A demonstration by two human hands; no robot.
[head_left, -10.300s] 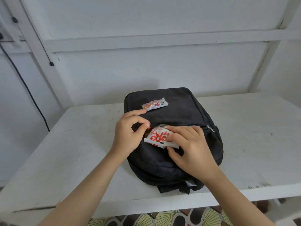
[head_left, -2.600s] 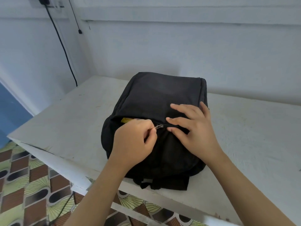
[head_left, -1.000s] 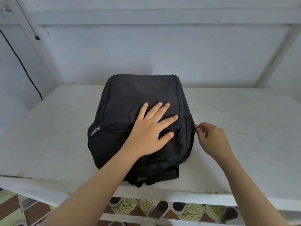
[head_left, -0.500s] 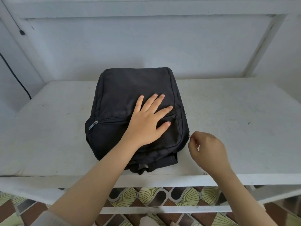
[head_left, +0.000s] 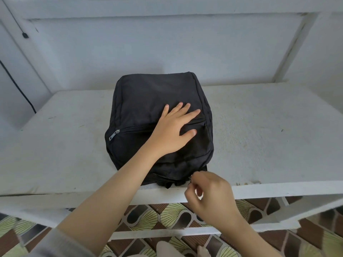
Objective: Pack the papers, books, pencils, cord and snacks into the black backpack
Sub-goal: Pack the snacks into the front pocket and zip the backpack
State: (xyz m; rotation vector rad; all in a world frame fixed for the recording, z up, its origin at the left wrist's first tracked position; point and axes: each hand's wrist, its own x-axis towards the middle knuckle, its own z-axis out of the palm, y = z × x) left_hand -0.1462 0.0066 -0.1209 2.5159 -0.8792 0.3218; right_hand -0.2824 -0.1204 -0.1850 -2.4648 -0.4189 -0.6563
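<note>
The black backpack (head_left: pixel 148 101) lies flat on the white table (head_left: pixel 259 127), its near end at the front edge. My left hand (head_left: pixel 174 130) rests flat on top of it with fingers spread, over the front pocket's zip line. The front pocket is zipped, its metal pull (head_left: pixel 113 135) lying at the left. My right hand (head_left: pixel 207 193) is at the backpack's near right corner, fingers curled, pinching a small metal zipper pull (head_left: pixel 190 179) of the main compartment. No papers, books, pencils, cord or snacks show outside the backpack.
The white wall rises close behind the table. A black cable (head_left: pixel 16 86) hangs down the wall at far left. A white rail (head_left: pixel 185 232) runs below the table's front edge, above a patterned tiled floor (head_left: pixel 167 216).
My right hand has drawn the main zipper pull from the backpack's right side round to its near right corner. My left hand stays flat on top.
</note>
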